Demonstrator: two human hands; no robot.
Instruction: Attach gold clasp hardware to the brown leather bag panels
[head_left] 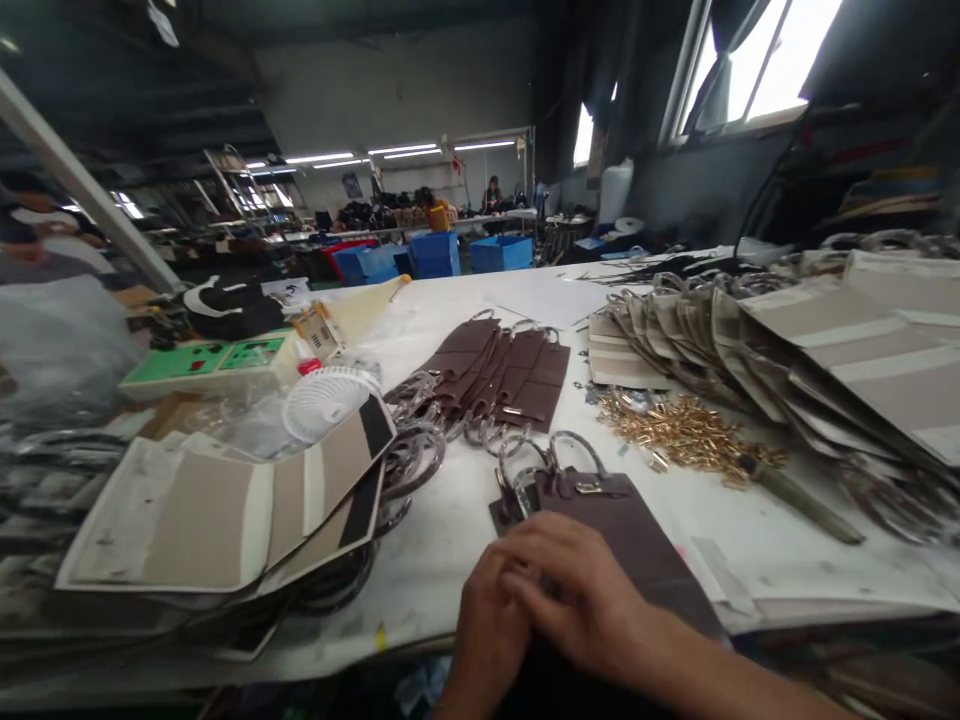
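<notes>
Bare left hand [489, 615]: together with bare right hand [581, 585]; what they grip, I cannot tell
Dark-brown rectangular panel [646, 535]: partly behind right hand
Small gold-coloured metal pieces [684, 432]: heaped nearby

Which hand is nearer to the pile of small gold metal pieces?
Right. The right hand is to the left of the gold pile and closer to the person; the left hand is farther left, against the right hand.
</notes>
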